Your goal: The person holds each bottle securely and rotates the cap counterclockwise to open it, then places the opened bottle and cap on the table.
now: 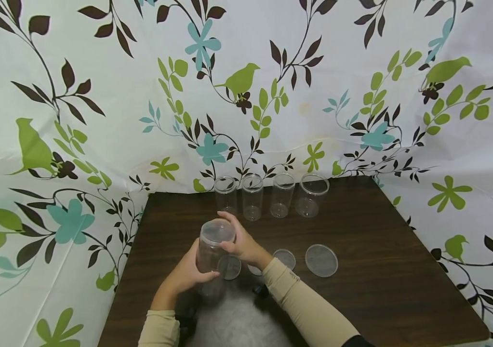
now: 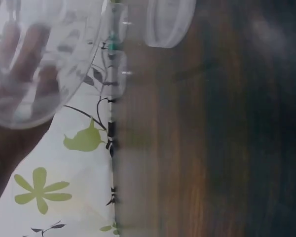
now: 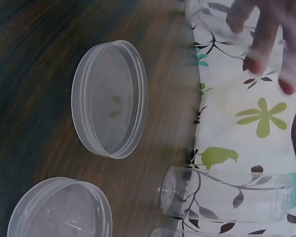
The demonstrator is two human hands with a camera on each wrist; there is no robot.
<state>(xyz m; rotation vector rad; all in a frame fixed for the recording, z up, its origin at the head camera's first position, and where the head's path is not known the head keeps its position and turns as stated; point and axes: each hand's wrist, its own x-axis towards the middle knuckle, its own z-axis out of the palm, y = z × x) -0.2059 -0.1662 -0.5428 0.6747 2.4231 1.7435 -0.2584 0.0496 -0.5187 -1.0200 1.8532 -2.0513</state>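
Note:
In the head view a clear plastic jar (image 1: pixel 208 258) is held above the near left part of the table. The left hand (image 1: pixel 187 270) grips its side, thumb across the front. A translucent round lid (image 1: pixel 218 231) sits on the jar's top, and the right hand (image 1: pixel 244 243) holds it by the rim with fingers behind and thumb in front. Whether the lid is fully seated cannot be told. Through the clear plastic (image 2: pixel 64 64) in the left wrist view, blurred fingers (image 2: pixel 32 52) show. Fingers (image 3: pixel 264 42) also appear at the top right of the right wrist view.
Several open clear jars (image 1: pixel 252 197) stand in a row along the back of the dark wooden table (image 1: pixel 380 270). Several translucent lids (image 1: pixel 321 260) lie in front of them, some partly behind the hands. A patterned cloth (image 1: pixel 246 96) hangs around the table.

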